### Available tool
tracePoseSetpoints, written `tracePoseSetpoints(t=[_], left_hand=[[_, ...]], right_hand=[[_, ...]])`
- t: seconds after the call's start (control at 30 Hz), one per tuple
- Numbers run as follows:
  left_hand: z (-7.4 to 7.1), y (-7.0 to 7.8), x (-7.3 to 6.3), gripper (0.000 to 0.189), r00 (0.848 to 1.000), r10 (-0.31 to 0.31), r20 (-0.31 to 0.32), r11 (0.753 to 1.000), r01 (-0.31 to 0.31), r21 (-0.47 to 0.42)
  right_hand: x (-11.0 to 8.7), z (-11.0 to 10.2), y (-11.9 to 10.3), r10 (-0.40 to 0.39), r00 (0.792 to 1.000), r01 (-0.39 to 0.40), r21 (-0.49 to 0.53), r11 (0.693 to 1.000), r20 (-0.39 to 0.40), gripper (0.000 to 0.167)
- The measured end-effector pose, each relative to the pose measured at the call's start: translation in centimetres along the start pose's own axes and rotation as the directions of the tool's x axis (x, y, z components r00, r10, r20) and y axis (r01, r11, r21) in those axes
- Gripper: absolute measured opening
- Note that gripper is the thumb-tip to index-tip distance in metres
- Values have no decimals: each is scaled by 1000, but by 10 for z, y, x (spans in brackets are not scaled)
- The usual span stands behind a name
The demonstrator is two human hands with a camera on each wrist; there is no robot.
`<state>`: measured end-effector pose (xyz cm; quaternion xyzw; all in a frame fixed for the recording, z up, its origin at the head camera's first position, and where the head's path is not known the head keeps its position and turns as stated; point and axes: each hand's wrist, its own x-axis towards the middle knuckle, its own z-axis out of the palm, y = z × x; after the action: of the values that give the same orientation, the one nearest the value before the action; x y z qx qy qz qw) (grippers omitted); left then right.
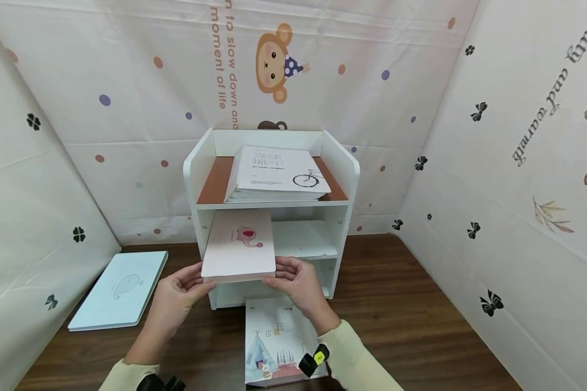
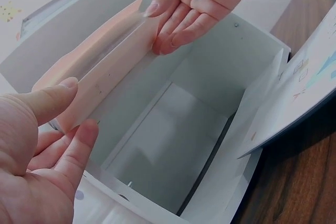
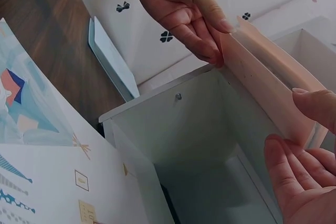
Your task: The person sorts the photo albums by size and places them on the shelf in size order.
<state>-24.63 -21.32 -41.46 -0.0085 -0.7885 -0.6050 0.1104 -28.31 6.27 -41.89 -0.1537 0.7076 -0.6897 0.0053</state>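
A pale pink notebook (image 1: 239, 250) with a small pink elephant on its cover lies partly inside the left half of the white shelf's middle level, its near end jutting out at the front. My left hand (image 1: 182, 290) pinches its near left corner, thumb (image 2: 55, 100) at the near edge and fingers beneath. At the opposite corner, my right hand (image 1: 298, 285) grips it the same way, as the right wrist view shows with the thumb (image 3: 315, 106) on its edge. Both wrist views show the notebook's spine side (image 2: 105, 85) spanning between the two hands.
The white shelf (image 1: 343, 233) has a stack of white books (image 1: 279, 168) on its brown top. A light blue notebook (image 1: 117, 290) lies on the dark wooden table (image 1: 401, 326) at left. In front of the shelf, partly behind my right forearm, is a book with a tent picture (image 1: 269, 342).
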Motion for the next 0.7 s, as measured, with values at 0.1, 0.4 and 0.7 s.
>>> tracePoseSetpoints(t=[0.1, 0.4, 0.7], left_hand=[[1, -1, 0, 65, 1000, 5, -8, 1000, -5, 12], [1, -1, 1, 62, 999, 1, -33, 999, 0, 34], [2, -3, 2, 60, 999, 5, -42, 999, -3, 47]], right_hand=[[0, 0, 0, 2, 1000, -2, 3, 1000, -2, 54], [2, -1, 2, -2, 1000, 2, -36, 999, -19, 50], [2, -1, 3, -1, 1000, 0, -48, 999, -30, 48]])
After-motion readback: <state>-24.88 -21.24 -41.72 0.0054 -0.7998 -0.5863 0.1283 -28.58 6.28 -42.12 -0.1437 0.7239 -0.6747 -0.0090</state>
